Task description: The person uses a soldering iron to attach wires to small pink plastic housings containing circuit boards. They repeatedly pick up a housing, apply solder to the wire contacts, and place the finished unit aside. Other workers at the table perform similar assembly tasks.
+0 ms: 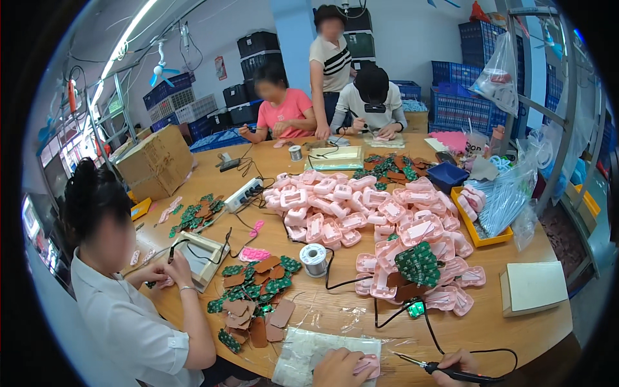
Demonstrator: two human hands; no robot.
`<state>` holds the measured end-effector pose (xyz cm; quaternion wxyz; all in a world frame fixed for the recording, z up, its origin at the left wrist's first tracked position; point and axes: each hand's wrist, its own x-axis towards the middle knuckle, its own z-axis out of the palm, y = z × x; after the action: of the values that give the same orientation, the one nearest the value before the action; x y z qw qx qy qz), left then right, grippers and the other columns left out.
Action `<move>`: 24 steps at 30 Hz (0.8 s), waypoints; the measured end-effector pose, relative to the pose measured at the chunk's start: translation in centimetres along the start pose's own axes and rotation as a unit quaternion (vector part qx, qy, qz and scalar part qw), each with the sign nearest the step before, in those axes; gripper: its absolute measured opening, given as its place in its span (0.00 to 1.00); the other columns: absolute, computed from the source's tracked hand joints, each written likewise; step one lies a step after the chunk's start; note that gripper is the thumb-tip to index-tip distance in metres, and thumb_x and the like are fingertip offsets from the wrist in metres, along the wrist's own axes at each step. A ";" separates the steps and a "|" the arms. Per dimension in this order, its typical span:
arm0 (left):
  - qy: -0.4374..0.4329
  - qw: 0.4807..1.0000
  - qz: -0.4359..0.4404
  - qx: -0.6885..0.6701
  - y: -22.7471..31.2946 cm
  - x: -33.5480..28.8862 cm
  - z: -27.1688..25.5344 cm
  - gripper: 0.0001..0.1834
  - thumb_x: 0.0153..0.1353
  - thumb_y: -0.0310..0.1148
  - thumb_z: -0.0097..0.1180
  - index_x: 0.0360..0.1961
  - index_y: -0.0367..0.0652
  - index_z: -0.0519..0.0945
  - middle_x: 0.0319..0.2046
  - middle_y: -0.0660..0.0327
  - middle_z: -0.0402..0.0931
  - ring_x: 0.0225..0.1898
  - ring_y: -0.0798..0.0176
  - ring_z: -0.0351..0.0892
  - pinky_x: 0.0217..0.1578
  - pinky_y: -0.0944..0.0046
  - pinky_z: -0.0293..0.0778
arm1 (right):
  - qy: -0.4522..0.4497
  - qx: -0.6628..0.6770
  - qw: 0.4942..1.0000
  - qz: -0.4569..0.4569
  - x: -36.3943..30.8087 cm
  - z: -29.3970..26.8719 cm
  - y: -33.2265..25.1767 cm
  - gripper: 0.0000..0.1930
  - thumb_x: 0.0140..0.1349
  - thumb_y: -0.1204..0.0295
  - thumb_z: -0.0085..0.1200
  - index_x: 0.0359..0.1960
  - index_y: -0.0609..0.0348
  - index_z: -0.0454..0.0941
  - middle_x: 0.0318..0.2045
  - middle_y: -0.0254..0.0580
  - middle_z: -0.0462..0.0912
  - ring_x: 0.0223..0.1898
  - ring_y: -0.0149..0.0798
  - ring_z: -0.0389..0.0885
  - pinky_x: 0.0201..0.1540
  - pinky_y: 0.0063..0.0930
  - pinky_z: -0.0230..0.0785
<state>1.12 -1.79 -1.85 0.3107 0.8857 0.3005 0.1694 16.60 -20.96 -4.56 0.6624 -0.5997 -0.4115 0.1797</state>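
Pink casing [366, 365] under the left hand [340, 367]; right hand [459, 362] grips 1 soldering iron [451, 371].

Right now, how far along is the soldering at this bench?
Finished work cannot be told apart here. In hand: the left hand presses a pink casing onto the clear mat; the right hand grips the soldering iron. Left: a big pile of pink casings and a stack of green circuit boards wait, so most looks undone.
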 end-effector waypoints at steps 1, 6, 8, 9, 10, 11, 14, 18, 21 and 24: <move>0.033 0.999 0.028 -0.010 -0.1 -0.3 -0.2 0.15 0.46 0.38 0.63 0.34 0.43 0.80 0.34 0.53 0.74 0.38 0.47 0.72 0.37 0.54 0.70 | 0.002 -0.006 1.000 -0.001 -0.1 -0.1 0.0 0.10 0.52 0.84 0.57 0.34 0.59 0.71 0.33 0.40 0.74 0.31 0.29 0.72 0.35 0.24 0.65; 0.021 0.987 0.133 0.083 -0.9 -0.7 -1.4 0.21 0.41 0.37 0.67 0.38 0.42 0.78 0.34 0.54 0.71 0.38 0.48 0.71 0.39 0.51 0.68 | 0.006 0.000 1.000 0.021 -0.2 -0.3 0.2 0.10 0.52 0.84 0.57 0.34 0.59 0.71 0.32 0.39 0.74 0.30 0.28 0.71 0.35 0.23 0.65; -0.010 0.988 0.140 0.067 -1.0 0.1 -2.4 0.23 0.41 0.38 0.68 0.40 0.42 0.77 0.32 0.54 0.72 0.37 0.48 0.71 0.38 0.51 0.67 | 0.018 -0.002 1.000 0.011 -0.1 -0.3 0.1 0.10 0.52 0.83 0.57 0.34 0.59 0.71 0.31 0.38 0.74 0.30 0.28 0.71 0.35 0.23 0.65; -0.015 0.988 0.143 0.053 -1.0 0.8 -3.2 0.24 0.42 0.38 0.68 0.41 0.42 0.77 0.32 0.54 0.72 0.37 0.49 0.72 0.37 0.51 0.67 | 0.025 -0.001 1.000 0.007 -0.1 -0.3 0.0 0.10 0.52 0.83 0.57 0.34 0.59 0.71 0.31 0.38 0.74 0.29 0.28 0.71 0.34 0.23 0.65; -0.018 0.988 0.146 0.038 -0.8 1.7 -3.9 0.25 0.42 0.38 0.68 0.42 0.43 0.76 0.32 0.54 0.72 0.37 0.49 0.72 0.37 0.52 0.67 | 0.031 0.000 1.000 0.002 0.0 -0.3 0.0 0.10 0.52 0.83 0.57 0.34 0.59 0.71 0.31 0.38 0.74 0.29 0.28 0.71 0.34 0.23 0.65; 0.014 0.984 0.174 0.031 -0.5 3.0 -4.8 0.22 0.51 0.41 0.64 0.45 0.42 0.76 0.32 0.57 0.75 0.37 0.53 0.74 0.39 0.54 0.69 | 0.033 0.001 0.999 -0.006 0.1 -0.4 -0.1 0.10 0.52 0.83 0.57 0.34 0.59 0.71 0.31 0.38 0.74 0.29 0.28 0.71 0.34 0.23 0.65; 0.049 0.977 0.206 0.021 1.3 8.4 -6.2 0.23 0.47 0.42 0.67 0.40 0.40 0.77 0.33 0.52 0.73 0.36 0.51 0.72 0.38 0.56 0.68 | 0.007 -0.035 0.999 -0.005 0.4 -0.6 -0.2 0.10 0.52 0.84 0.57 0.33 0.59 0.71 0.31 0.39 0.73 0.29 0.28 0.70 0.34 0.23 0.64; 0.114 0.946 0.303 0.012 4.9 17.8 -3.9 0.31 0.46 0.46 0.67 0.49 0.41 0.73 0.39 0.51 0.73 0.44 0.49 0.70 0.45 0.54 0.65 | 0.014 -0.018 1.000 -0.010 0.5 0.1 -0.2 0.10 0.52 0.84 0.57 0.33 0.59 0.70 0.31 0.39 0.73 0.29 0.28 0.70 0.34 0.23 0.64; 0.081 0.947 0.309 0.041 6.3 22.2 -1.1 0.34 0.46 0.48 0.66 0.51 0.41 0.72 0.40 0.50 0.72 0.46 0.48 0.70 0.48 0.54 0.65 | 0.008 -0.025 1.000 -0.009 0.3 0.5 -0.4 0.10 0.52 0.84 0.57 0.32 0.59 0.69 0.31 0.39 0.72 0.30 0.28 0.70 0.34 0.23 0.64; 0.026 0.954 0.294 0.057 6.7 23.5 0.6 0.36 0.47 0.50 0.65 0.53 0.41 0.70 0.43 0.49 0.71 0.48 0.47 0.69 0.49 0.54 0.65 | 0.006 -0.044 0.999 -0.002 0.3 0.3 -0.4 0.10 0.52 0.84 0.57 0.32 0.59 0.69 0.31 0.39 0.72 0.30 0.29 0.70 0.34 0.23 0.64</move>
<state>22.18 8.65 4.73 0.1887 0.9463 0.0442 0.2586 16.41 -20.61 -4.07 0.6385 -0.6284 -0.4158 0.1564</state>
